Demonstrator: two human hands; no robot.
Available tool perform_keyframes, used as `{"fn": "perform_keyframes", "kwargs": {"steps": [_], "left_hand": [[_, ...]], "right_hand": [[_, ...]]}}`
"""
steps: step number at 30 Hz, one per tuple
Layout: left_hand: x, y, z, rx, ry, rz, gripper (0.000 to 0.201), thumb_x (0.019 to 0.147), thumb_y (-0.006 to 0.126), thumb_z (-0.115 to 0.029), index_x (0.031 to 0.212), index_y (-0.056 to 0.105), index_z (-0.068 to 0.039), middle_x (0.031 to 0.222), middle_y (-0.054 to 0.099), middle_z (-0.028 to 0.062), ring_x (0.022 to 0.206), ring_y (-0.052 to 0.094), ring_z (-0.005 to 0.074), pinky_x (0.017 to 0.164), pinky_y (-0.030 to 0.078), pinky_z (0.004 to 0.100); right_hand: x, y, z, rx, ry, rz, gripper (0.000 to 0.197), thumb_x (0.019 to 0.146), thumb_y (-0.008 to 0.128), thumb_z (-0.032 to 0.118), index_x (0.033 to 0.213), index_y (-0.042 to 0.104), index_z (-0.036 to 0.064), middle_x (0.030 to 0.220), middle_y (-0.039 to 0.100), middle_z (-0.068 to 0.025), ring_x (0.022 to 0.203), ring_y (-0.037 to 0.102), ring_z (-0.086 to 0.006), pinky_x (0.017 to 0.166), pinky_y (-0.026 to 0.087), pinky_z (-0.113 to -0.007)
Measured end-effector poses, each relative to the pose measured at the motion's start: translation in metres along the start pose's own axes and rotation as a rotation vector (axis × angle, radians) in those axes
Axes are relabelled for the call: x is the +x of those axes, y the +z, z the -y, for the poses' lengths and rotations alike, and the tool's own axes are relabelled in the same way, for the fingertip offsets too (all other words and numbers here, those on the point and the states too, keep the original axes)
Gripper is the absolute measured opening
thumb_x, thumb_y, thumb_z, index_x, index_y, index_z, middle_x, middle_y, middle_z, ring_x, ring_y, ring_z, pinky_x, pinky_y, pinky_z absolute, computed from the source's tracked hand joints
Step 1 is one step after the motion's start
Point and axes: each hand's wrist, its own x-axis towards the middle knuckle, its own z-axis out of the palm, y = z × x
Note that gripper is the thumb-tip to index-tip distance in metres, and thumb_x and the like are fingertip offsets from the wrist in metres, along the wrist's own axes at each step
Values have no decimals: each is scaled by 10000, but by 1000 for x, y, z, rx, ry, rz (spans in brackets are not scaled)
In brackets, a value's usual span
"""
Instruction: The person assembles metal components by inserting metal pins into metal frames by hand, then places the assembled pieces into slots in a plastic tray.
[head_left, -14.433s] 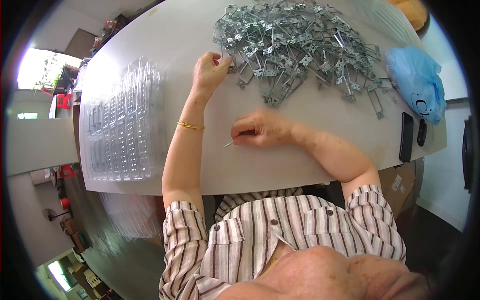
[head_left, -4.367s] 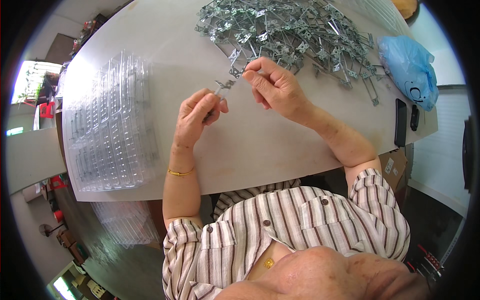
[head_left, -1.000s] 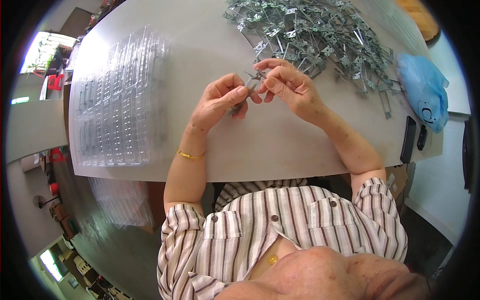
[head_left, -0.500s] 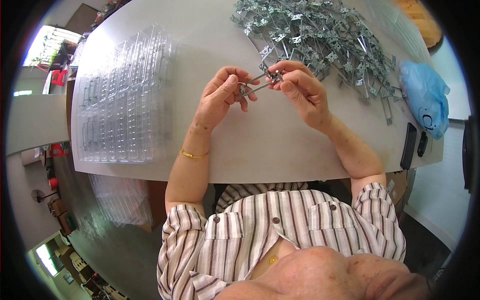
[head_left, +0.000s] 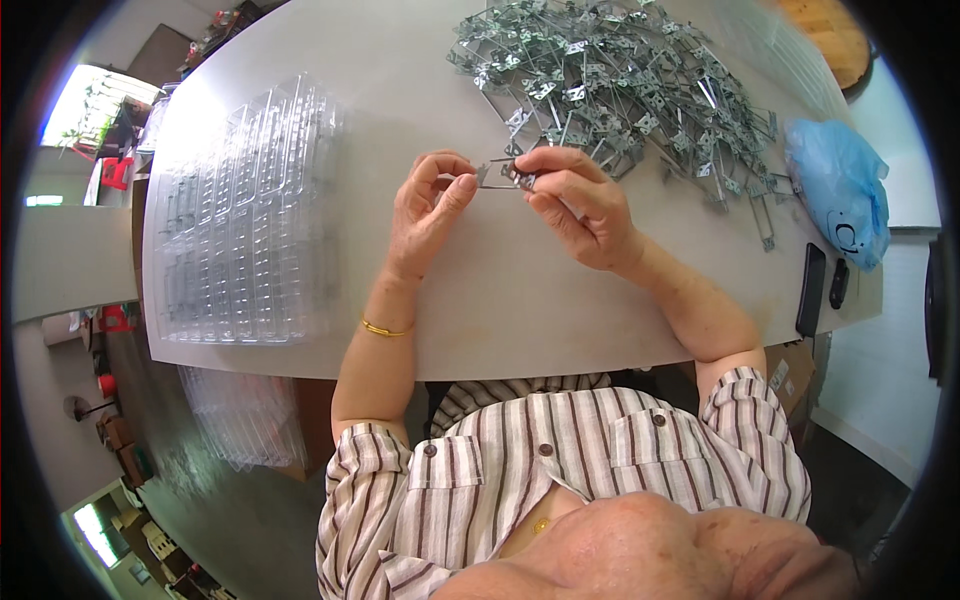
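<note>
Table [head_left: 560,320] beneath bracket [head_left: 516,178], lettered bag [head_left: 836,182]

Place: a workshop, judging by the loose parts and trays
Counter [head_left: 520,310]: wide, beneath the hands [head_left: 590,210]
Metal brackets [head_left: 600,90]: heaped beyond the hands
Plastic trays [head_left: 245,225]: clear, left of the hands
Cardboard box [head_left: 790,378]: below counter level, right of the hands
</note>
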Motion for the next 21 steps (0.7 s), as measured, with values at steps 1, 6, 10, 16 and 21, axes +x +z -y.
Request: {"fn": "perform_keyframes", "kwargs": {"steps": [1,6,10,16,21], "left_hand": [[-1,-3,-4,122,82,-31,207,1008,601,-174,1110,633,3,1062,643,39,934,572,100,827,481,264],[-9,-1,-12,-191,-78,123,200,1000,623,-170,1105,642,-1,970,640,14,872,568,74,766,468,230],[-10,9,-10,-271,-89,213,180,982,660,-149,1084,650,-1,941,640,-6,857,559,48,732,463,214],[-10,2,-10,-62,-75,172,122,981,652,-123,1007,659,-4,860,626,-31,779,530,40,659,449,234],[-9,0,-7,148,-5,111,99,971,645,-107,983,647,-9,803,620,-10,739,521,55,637,449,254]], "right_hand": [[1,2,2,9,-13,3,23,935,657,20,942,643,3,1181,634,-155,919,662,-213,757,545,-290],[-1,7,2,-180,-131,108,86,875,686,-15,934,624,0,1163,642,-179,927,683,-322,742,569,-353],[-2,7,8,-189,-160,149,97,866,697,-12,929,624,-4,1173,646,-182,955,683,-337,750,575,-376],[-1,13,11,-184,-116,208,83,879,696,3,912,622,-13,1241,614,-189,966,685,-322,770,585,-368],[-6,19,6,-172,-103,165,77,888,695,17,911,629,-17,1340,544,-199,1004,677,-293,811,592,-364]]}}
